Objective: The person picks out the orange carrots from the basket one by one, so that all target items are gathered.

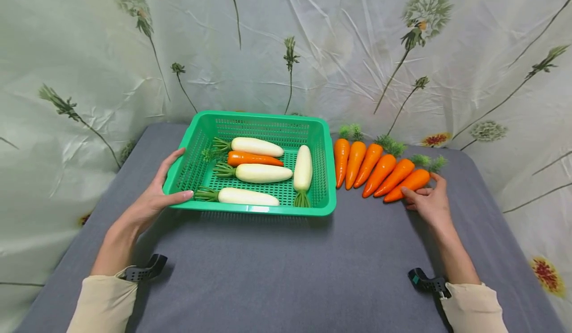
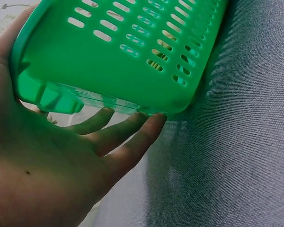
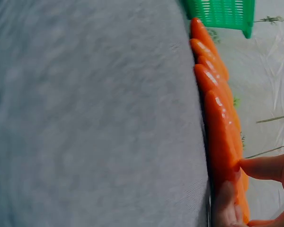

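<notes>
A green perforated plastic basket [image 1: 250,208] stands on the grey cloth. My left hand [image 1: 149,201] grips its left end, thumb on the front rim; in the left wrist view the fingers [image 2: 132,137] touch the outer wall. Inside lie several white radishes [image 1: 263,173] with green stalks and one orange carrot [image 1: 254,159]. Right of the basket, several carrots with feathery green tops form a slanting row. My right hand [image 1: 431,204] pinches the rightmost carrot [image 1: 412,180] between thumb and fingers. In the right wrist view that carrot [image 3: 220,137] lies nearest, partly covering others.
A grey cloth [image 1: 286,273] covers the table, stretching in front of the basket and carrots. Behind stands a pale, creased curtain [image 1: 250,65] printed with dandelions. Each wrist wears a black strap mount [image 1: 145,268] near a cream sleeve [image 1: 105,300].
</notes>
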### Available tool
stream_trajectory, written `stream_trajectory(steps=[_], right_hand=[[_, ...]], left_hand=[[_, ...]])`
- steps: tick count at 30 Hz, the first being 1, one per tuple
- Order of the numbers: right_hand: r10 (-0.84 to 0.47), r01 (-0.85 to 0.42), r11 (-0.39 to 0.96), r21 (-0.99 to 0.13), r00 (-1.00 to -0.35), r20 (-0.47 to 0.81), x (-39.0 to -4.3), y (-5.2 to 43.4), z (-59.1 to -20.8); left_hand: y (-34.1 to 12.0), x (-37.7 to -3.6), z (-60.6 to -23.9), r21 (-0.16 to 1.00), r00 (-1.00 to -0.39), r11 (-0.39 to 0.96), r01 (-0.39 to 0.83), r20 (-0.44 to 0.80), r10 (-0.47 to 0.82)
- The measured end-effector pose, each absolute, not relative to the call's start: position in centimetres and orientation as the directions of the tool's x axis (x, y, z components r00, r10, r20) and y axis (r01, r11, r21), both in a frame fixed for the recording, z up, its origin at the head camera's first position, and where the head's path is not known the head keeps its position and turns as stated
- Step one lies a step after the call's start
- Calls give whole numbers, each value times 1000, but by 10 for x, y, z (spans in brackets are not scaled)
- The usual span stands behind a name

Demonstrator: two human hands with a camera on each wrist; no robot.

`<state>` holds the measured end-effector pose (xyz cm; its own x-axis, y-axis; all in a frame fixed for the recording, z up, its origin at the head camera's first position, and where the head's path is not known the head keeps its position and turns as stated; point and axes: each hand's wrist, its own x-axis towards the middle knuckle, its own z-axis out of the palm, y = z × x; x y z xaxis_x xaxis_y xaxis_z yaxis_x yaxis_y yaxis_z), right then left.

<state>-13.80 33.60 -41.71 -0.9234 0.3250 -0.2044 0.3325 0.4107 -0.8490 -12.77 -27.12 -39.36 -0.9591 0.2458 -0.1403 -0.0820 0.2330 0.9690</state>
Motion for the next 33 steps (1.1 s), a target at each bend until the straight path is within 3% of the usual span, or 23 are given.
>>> stream_trajectory(steps=[5, 15, 23, 33], right_hand=[[330, 289, 516, -807, -936, -124, -140, 337, -415], [292, 196, 587, -786, -956, -20, -141, 332, -409], [131, 6, 639, -769, -986, 101, -148, 318, -399], [-50, -135, 590, -796, -990, 131, -164, 276, -378]], left_hand=[[-271, -127, -393, 968, -960, 235, -84, -142, 242], [-271, -128, -393, 961, -959, 261, -91, -155, 236], [-271, -128, -394, 966, -962, 249, -74, -135, 236], [-270, -127, -392, 965, -962, 250, -84, -144, 234]])
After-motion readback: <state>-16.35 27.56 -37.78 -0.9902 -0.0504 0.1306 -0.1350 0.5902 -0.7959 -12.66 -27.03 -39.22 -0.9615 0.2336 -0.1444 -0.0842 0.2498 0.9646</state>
